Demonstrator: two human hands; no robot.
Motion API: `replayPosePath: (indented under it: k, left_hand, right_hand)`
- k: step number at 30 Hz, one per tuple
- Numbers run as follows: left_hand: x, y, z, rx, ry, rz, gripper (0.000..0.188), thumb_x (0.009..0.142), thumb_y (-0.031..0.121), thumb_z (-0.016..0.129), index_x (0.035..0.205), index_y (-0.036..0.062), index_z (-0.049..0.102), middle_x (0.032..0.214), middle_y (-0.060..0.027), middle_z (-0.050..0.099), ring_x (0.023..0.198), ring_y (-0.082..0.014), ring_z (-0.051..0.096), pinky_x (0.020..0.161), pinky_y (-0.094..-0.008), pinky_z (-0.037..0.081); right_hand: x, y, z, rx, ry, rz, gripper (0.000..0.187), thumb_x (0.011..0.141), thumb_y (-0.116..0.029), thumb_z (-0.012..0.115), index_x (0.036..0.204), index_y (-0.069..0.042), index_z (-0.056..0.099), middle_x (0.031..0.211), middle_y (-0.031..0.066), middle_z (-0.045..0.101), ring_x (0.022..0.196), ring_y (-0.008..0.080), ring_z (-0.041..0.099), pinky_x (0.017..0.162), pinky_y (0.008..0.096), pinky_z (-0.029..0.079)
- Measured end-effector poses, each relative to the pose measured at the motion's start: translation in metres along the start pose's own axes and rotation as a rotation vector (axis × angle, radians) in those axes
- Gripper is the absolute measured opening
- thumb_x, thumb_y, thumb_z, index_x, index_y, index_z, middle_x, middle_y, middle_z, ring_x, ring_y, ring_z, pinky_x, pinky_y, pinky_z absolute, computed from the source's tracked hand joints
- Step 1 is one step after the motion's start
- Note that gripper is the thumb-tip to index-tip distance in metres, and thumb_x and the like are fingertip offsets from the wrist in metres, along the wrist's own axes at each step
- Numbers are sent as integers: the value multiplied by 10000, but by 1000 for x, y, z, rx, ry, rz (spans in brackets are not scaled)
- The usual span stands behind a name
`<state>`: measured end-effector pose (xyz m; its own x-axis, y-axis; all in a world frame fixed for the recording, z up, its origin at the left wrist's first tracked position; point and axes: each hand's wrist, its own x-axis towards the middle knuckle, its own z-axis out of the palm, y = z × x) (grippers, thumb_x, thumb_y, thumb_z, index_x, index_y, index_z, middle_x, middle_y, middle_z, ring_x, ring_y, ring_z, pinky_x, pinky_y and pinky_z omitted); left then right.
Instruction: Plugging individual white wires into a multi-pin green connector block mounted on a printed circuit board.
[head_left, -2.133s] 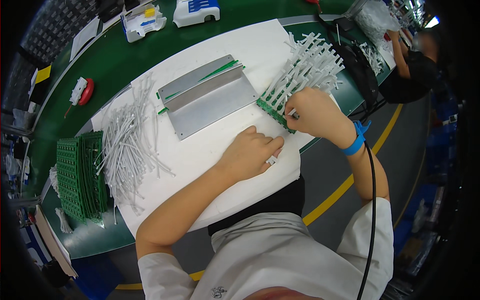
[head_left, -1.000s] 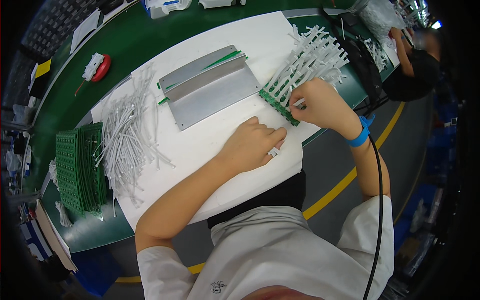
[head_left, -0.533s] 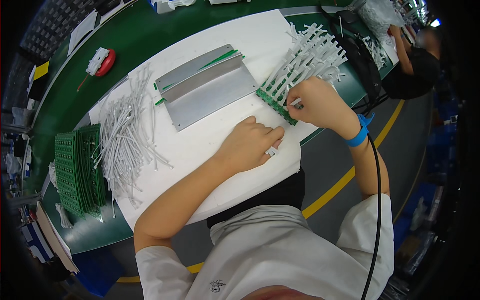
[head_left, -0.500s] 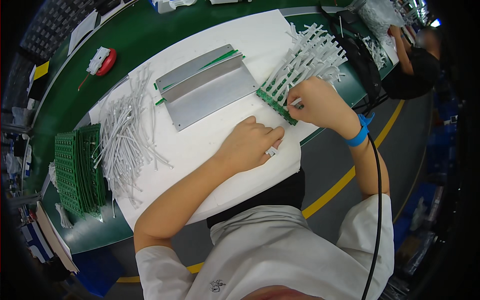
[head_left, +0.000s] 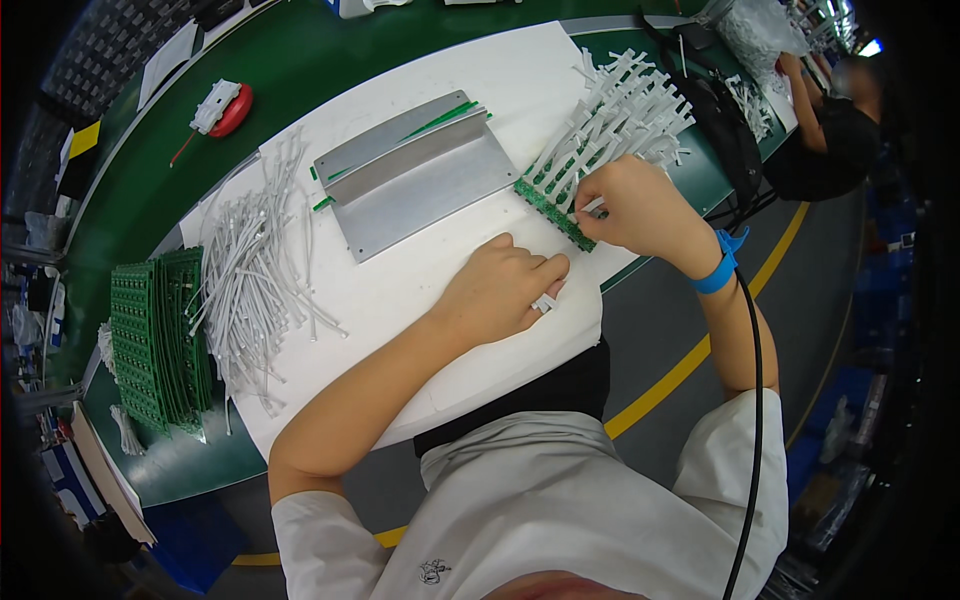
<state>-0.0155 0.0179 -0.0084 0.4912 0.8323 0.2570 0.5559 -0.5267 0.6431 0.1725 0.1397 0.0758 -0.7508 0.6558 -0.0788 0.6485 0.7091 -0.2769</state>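
Note:
My right hand [head_left: 640, 210] is pinched at the near end of a green circuit board [head_left: 548, 212], on a short white cable [head_left: 597, 208] whose end the fingers partly hide. Many white cables [head_left: 625, 110] stand in rows from that board. My left hand [head_left: 500, 290] rests curled on the white sheet [head_left: 430, 345], with a small white connector [head_left: 543, 302] showing between its fingers; whatever hangs from it is hidden under the hand. Ahead of the left hand lies a bent grey metal plate [head_left: 420, 185] with green strips along its ridge.
Loose white cables [head_left: 255, 270] spread over the sheet's left side, beside a stack of green circuit boards [head_left: 155, 340]. A red-and-white device [head_left: 222, 108] sits on the green surface at far left. A black cord [head_left: 757, 420] runs from my blue wristband [head_left: 720, 262]. Another person [head_left: 830, 120] works at far right.
The red-and-white device has shifted right and slightly farther away along the green surface. White items at the top edge have also slid right. Both my hands stay almost where they were.

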Motion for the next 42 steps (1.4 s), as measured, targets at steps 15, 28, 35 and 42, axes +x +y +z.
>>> replayPosePath:
  k: [15,28,35,42]
  left_hand:
    - [-1,1,0,22,2,-6,279,716,33,684,948,133,567,772,13,658,781,-213,660,756,-350,394]
    - [1,5,-2,-34,205,-11,285,828,57,689,1080,96,563,908,-76,638,808,-269,624,717,-366,456]
    - [-1,-12,-3,-891,221,-339,150,1042,160,504,1173,90,486,918,-23,472,679,-99,387,574,-249,333]
    - [-7,-4,-3,-1590,-44,-462,403,986,267,391,1375,163,401,911,-26,465,584,-89,293,550,-232,264]
  right_hand:
    - [10,7,-2,239,-122,76,154,701,-88,758,795,34,763,727,161,726,634,272,701,660,344,580]
    - [-15,3,16,91,55,-39,123,778,-85,749,876,-10,753,807,151,722,698,302,708,657,355,564]
    - [-51,-51,56,277,883,20,349,774,-3,787,1115,-41,722,1049,132,599,924,287,625,774,348,511]
    - [-52,-83,93,534,901,97,298,830,-44,783,1124,-37,733,1057,118,553,949,248,591,791,336,496]
